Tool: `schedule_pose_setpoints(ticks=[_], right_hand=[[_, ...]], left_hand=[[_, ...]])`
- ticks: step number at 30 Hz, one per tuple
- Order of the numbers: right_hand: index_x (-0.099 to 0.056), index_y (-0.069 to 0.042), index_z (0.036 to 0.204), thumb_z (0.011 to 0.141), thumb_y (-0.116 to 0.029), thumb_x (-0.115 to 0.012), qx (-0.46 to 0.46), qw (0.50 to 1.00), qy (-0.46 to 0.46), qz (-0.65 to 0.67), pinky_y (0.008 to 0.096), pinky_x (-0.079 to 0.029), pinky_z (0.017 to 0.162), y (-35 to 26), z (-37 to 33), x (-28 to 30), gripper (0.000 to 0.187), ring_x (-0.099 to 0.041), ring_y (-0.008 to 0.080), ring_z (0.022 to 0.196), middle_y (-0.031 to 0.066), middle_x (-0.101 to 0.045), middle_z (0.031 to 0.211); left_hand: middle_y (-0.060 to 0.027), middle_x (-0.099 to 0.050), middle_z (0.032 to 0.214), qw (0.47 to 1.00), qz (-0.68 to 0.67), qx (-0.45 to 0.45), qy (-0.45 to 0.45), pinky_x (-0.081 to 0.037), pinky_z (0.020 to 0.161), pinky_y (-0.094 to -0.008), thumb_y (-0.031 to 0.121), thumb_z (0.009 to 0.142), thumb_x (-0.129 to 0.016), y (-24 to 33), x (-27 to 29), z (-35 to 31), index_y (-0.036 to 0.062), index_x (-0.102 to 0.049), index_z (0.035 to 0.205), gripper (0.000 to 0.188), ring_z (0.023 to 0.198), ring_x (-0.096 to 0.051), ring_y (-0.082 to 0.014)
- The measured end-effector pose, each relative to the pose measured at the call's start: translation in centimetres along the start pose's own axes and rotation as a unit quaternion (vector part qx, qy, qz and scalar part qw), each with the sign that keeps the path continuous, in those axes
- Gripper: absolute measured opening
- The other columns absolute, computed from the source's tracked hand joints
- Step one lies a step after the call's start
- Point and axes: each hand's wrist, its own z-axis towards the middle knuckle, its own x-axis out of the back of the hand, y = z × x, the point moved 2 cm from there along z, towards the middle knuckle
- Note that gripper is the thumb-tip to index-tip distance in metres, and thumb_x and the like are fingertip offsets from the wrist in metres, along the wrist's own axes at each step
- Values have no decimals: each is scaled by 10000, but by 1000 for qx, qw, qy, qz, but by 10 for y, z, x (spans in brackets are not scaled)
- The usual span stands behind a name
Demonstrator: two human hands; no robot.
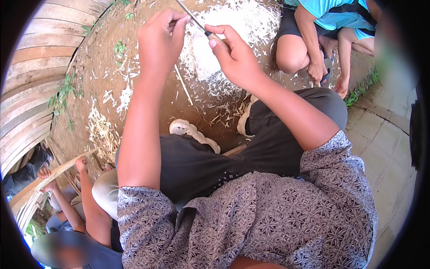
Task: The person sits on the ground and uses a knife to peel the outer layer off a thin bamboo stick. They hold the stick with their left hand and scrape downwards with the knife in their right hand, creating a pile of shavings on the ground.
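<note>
My right hand (pixel 239 60) is closed round the wooden handle of a thin-bladed knife (pixel 195 20). A dark collar joins handle and blade, and the blade slants up and to the left, past the frame's upper edge. Beside the blade, my left hand (pixel 157 38) is raised with thumb and fingertips pinched together. The fingertips are very near the blade or touching it, and whatever they may hold is hidden. Beneath both hands, a heap of pale wood shavings (pixel 242 22) covers the brown dirt ground.
One thin stick (pixel 183 85) lies on the dirt below my hands. At the left curves a plank wall (pixel 40 58). A person at lower left grips a long wooden board (pixel 58 172). Another person in a turquoise shirt (pixel 345 20) crouches at upper right, near concrete paving (pixel 376 139).
</note>
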Motion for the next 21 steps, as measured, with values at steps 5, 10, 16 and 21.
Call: schedule_pose_setpoints(ticks=[5, 10, 16, 21], right_hand=[[-549, -106, 1357, 1067, -222, -531, -54, 996, 4, -72, 336, -474, 625, 22, 9, 0, 313, -585, 166, 619, 82, -617, 713], [-542, -121, 1372, 1061, -261, -547, -6, 1000, -4, 9, 331, -441, 598, 15, 5, -1, 341, -507, 127, 586, 36, -552, 669], [-566, -134, 1378, 1067, -264, -537, 18, 999, 4, 34, 298, -419, 590, -4, 12, 6, 339, -494, 101, 595, 11, -543, 666], [-549, -113, 1402, 1072, -226, -520, -55, 998, 14, 34, 288, -438, 617, 9, 5, 6, 351, -506, 86, 623, 4, -566, 699]], left_hand=[[-112, -757, 955, 998, 28, 36, -41, -600, 785, -285, 128, 945, -746, 0, -1, 3, 9, -738, 1005, 134, 865, -747, -164], [-110, -762, 937, 996, 5, 78, -31, -596, 777, -291, 159, 944, -754, 4, 3, 0, 21, -740, 995, 147, 855, -751, -173], [-101, -770, 931, 996, 14, 83, -28, -584, 740, -276, 194, 938, -770, 0, 2, 3, 10, -730, 987, 195, 841, -751, -156], [-175, -712, 792, 997, -41, 56, 13, -556, 640, -350, 79, 903, -742, 1, -1, 7, -1, -670, 871, 113, 698, -716, -245]])
